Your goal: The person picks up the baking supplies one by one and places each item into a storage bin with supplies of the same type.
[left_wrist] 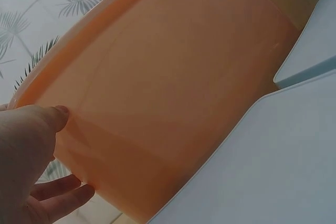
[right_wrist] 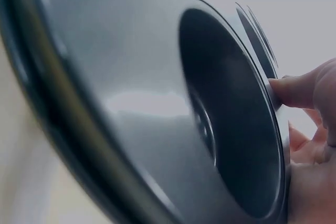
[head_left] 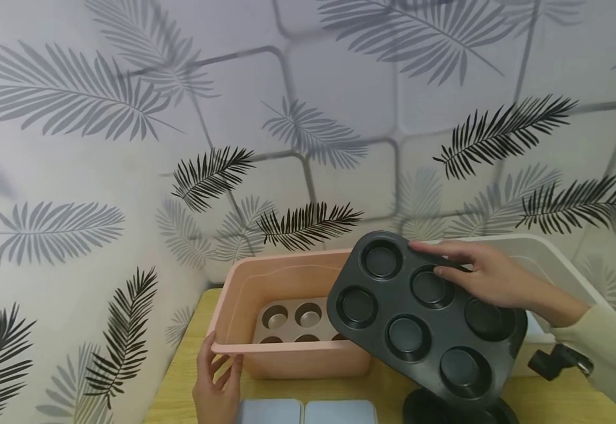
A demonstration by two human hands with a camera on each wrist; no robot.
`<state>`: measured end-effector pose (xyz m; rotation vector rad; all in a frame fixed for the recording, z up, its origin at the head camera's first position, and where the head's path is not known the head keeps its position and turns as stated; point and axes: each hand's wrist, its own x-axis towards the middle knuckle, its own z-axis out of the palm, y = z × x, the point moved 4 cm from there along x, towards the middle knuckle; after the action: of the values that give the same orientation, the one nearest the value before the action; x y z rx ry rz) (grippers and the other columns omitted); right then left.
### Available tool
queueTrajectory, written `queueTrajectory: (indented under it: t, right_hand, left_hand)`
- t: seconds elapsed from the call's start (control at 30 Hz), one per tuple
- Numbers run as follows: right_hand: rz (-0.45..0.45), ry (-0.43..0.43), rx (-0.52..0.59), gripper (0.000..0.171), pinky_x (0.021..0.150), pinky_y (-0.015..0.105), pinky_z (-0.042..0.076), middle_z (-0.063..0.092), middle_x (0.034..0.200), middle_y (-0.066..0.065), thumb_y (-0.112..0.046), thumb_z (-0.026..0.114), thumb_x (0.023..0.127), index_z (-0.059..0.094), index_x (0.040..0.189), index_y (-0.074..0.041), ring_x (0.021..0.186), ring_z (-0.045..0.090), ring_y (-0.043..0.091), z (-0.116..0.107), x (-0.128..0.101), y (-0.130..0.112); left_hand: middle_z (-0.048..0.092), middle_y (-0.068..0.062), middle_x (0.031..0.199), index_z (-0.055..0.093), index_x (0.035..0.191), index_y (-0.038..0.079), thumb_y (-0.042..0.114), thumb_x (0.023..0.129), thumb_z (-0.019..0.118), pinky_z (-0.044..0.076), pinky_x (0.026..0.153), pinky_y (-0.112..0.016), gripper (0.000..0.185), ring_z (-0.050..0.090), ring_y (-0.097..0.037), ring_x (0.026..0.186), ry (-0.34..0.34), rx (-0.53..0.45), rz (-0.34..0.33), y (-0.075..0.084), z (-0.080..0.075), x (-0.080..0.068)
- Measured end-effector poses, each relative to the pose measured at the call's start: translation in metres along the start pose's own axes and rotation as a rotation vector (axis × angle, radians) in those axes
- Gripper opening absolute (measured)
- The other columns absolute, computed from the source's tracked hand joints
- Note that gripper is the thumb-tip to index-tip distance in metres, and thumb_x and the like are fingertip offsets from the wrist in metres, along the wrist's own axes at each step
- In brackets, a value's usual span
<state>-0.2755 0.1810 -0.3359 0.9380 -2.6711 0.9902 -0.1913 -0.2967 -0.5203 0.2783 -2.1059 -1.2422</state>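
My right hand (head_left: 485,274) grips the far edge of a black six-cup muffin tray (head_left: 421,321), tilted in the air over the right end of a pink plastic tub (head_left: 239,294). In the right wrist view a fingertip (right_wrist: 294,90) presses the rim of one dark cup (right_wrist: 231,114). A gold muffin tray (head_left: 294,321) lies on the tub's floor. My left hand (head_left: 217,383) holds the tub's near left rim, thumb over the edge. The left wrist view shows the tub's wall (left_wrist: 168,93) with my thumb (left_wrist: 39,124) on it.
A white bin (head_left: 543,259) stands behind the black tray on the right. Two pale blue lids (head_left: 308,412) lie at the front of the wooden table (head_left: 181,365). More dark bakeware (head_left: 435,409) sits under the tray. Leaf-patterned walls close in behind and at left.
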Motion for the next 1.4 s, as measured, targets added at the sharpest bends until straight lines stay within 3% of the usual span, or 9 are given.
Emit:
queueTrajectory:
  t: [0.2,0.37,0.57,0.73,0.9,1.0,1.13,1.27,1.4]
  right_hand:
    - [-0.001,-0.006,0.040,0.049,0.087,0.031,0.055,0.065,0.142,0.001,-0.021,0.063,0.103,0.053,0.148,-0.040,0.116,0.069,0.021,0.007,0.034,-0.002]
    - [-0.007,-0.025,0.094,0.050,0.070,0.028,0.055,0.069,0.136,0.001,-0.019,0.064,0.102,0.055,0.147,-0.039,0.097,0.071,0.018,0.016,0.063,-0.009]
    - [-0.017,-0.057,0.145,0.049,0.074,0.031,0.054,0.064,0.144,0.002,-0.018,0.063,0.103,0.056,0.146,-0.038,0.093,0.070,0.016,0.028,0.098,-0.017]
    - [-0.054,-0.074,0.123,0.050,0.075,0.035,0.052,0.068,0.138,0.001,-0.015,0.064,0.102,0.057,0.145,-0.040,0.081,0.068,0.017,0.036,0.126,-0.027]
    - [-0.122,-0.056,0.122,0.050,0.085,0.036,0.050,0.065,0.142,0.003,-0.010,0.064,0.100,0.059,0.145,-0.032,0.108,0.071,0.021,0.046,0.150,-0.038]
    - [-0.139,-0.057,0.138,0.049,0.081,0.033,0.049,0.064,0.143,0.003,-0.007,0.063,0.100,0.060,0.145,-0.029,0.098,0.071,0.019,0.054,0.163,-0.045]
    - [-0.148,-0.083,0.156,0.049,0.069,0.030,0.045,0.066,0.141,0.000,-0.008,0.062,0.100,0.061,0.144,-0.030,0.069,0.056,0.016,0.069,0.180,-0.053]
    - [-0.177,-0.107,0.157,0.048,0.068,0.027,0.043,0.065,0.142,-0.002,-0.008,0.062,0.100,0.061,0.143,-0.030,0.070,0.051,0.014,0.081,0.193,-0.055]
    - [-0.174,-0.144,0.149,0.049,0.061,0.026,0.038,0.064,0.143,-0.001,-0.007,0.063,0.100,0.062,0.143,-0.030,0.058,0.038,0.012,0.092,0.200,-0.056]
  left_hand:
    - [0.065,-0.012,0.135,0.043,0.154,0.035,0.012,0.091,0.079,0.063,0.076,-0.028,0.076,0.063,0.009,0.100,-0.007,0.018,0.005,0.001,0.001,-0.002]
    - [0.064,-0.012,0.136,0.043,0.154,0.032,0.008,0.090,0.079,0.062,0.077,-0.022,0.077,0.063,0.006,0.101,-0.013,-0.010,0.020,0.002,0.001,-0.001]
    - [0.064,-0.014,0.134,0.044,0.154,0.028,0.005,0.090,0.078,0.059,0.076,-0.015,0.076,0.063,0.006,0.101,-0.019,-0.038,0.038,0.000,0.002,-0.002]
    - [0.065,-0.015,0.133,0.046,0.154,0.027,0.006,0.090,0.078,0.058,0.076,-0.014,0.075,0.064,0.008,0.101,-0.010,-0.056,0.045,-0.001,0.002,-0.002]
    - [0.065,-0.014,0.132,0.047,0.153,0.027,0.007,0.089,0.079,0.057,0.075,-0.011,0.074,0.063,0.010,0.100,0.002,-0.042,0.035,0.003,-0.002,-0.001]
    - [0.066,-0.014,0.132,0.047,0.152,0.029,0.007,0.088,0.080,0.056,0.073,-0.010,0.075,0.063,0.012,0.099,0.000,-0.026,0.027,0.003,-0.003,0.000]
    - [0.066,-0.014,0.132,0.047,0.153,0.031,0.006,0.087,0.081,0.056,0.072,-0.008,0.078,0.062,0.014,0.099,0.012,-0.007,0.024,0.003,-0.005,0.000]
    - [0.065,-0.013,0.133,0.046,0.153,0.032,0.006,0.087,0.081,0.060,0.073,-0.016,0.079,0.061,0.015,0.099,0.013,0.018,0.018,0.003,-0.004,0.000]
    - [0.064,-0.011,0.136,0.045,0.153,0.034,0.009,0.088,0.080,0.062,0.075,-0.026,0.078,0.061,0.013,0.100,0.002,0.035,0.012,0.003,-0.002,0.000]
